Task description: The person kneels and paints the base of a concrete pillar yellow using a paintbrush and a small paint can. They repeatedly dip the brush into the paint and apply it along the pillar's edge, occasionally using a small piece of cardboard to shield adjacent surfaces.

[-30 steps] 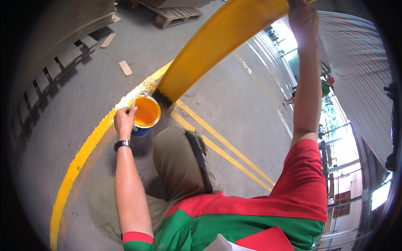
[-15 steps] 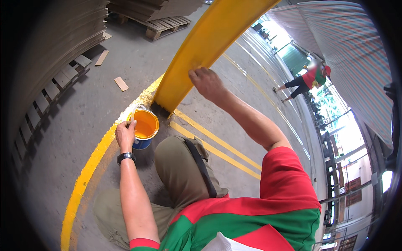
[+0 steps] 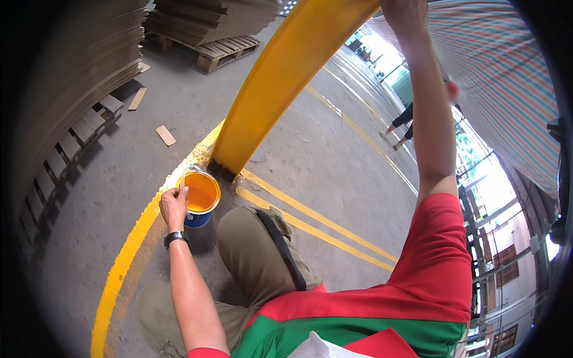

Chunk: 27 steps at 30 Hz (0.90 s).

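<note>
A paint can (image 3: 203, 219) with a blue outside and orange-yellow paint inside stands on the floor, at the foot of a yellow steel column (image 3: 262, 89). My left hand (image 3: 173, 210), with a dark watch at the wrist, is closed on the left edge of the can, beside a pale upright strip at the rim. My right hand (image 3: 406, 17) is raised high at the column's right edge, near the top of the picture. Its fingers are curled, and whatever they hold is hidden. The column's base is dark and bare of yellow.
Stacked cardboard sheets (image 3: 77, 48) on wooden pallets (image 3: 83, 130) stand at the left; another loaded pallet (image 3: 230, 49) is behind. Two wood scraps lie on the floor. A yellow line (image 3: 128, 256) curves past the can. Another person (image 3: 401, 128) stands at right, partly behind my arm.
My right hand has moved up along the column, from its lower part to near the top of the picture. The left hand stays at the can. The view has shifted slightly.
</note>
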### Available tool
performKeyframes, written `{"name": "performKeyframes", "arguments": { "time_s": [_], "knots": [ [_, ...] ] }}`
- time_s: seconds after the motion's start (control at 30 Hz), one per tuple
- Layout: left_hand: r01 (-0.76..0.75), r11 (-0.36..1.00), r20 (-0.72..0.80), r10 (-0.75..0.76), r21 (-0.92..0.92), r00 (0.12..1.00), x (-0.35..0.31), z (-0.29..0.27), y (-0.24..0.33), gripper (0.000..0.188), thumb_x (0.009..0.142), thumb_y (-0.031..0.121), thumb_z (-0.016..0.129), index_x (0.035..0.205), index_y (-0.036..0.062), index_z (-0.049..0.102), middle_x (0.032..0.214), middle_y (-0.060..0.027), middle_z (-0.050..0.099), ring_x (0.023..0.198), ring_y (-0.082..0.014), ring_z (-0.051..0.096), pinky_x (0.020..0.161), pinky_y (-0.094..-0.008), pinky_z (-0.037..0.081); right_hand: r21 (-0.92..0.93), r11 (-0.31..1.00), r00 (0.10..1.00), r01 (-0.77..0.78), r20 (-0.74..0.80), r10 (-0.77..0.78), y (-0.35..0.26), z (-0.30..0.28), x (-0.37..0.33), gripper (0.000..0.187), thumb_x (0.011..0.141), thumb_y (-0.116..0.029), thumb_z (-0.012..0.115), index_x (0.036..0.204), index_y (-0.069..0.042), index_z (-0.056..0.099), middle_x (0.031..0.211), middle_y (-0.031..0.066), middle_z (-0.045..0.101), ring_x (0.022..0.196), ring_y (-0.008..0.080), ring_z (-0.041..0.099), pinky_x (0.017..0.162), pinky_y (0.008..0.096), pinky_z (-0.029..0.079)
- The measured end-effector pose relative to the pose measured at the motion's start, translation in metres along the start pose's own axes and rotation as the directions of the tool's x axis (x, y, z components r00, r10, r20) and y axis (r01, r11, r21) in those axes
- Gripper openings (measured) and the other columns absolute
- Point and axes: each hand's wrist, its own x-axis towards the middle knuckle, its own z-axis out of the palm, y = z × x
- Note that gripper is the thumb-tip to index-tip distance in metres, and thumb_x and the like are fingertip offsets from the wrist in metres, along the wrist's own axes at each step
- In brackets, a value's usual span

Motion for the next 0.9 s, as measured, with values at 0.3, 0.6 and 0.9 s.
{"name": "performKeyframes", "arguments": {
  "time_s": [0.3,0.6,0.9],
  "knots": [
    [-0.006,1.0,-0.014,0.006,0.009,1.0,-0.003,0.0,-0.002,0.036,0.088,0.033,0.078,0.099,-0.0017,0.077,0.09,-0.0218,0.076,0.083,-0.0358,0.074,0.079,-0.0423,0.055,-0.075,0.886,0.807,0.458,0.454,-0.379,-0.136,0.036,-0.15,0.014,0.086,-0.013,0.066,0.097,-0.004,0.068,0.086,0.0072,0.071,0.088,0.0266,0.074,0.069,0.0349,0.063],
    [-0.019,1.0,-0.009,0.019,0.001,1.0,-0.002,0.004,-0.003,0.036,0.088,0.033,0.078,0.099,-0.0012,0.078,0.09,-0.0209,0.076,0.083,-0.0345,0.075,0.079,-0.0415,0.055,0.504,0.861,0.772,-0.076,0.576,-0.268,-0.198,0.034,-0.195,0.013,0.096,-0.015,0.058,0.101,-0.005,0.065,0.087,0.0169,0.07,0.088,0.0334,0.071,0.075,0.0467,0.058],
    [-0.027,0.999,-0.019,0.026,-0.024,0.999,-0.002,-0.002,-0.001,0.036,0.088,0.032,0.079,0.098,-0.0033,0.077,0.087,-0.023,0.076,0.08,-0.0341,0.075,0.077,-0.0413,0.056,-0.066,0.998,0.979,0.014,0.202,-0.001,-0.039,0.014,-0.058,0.017,0.101,-0.021,0.057,0.108,-0.007,0.065,0.081,0.019,0.07,0.075,0.0381,0.072,0.065,0.0493,0.059]
  ]
}}
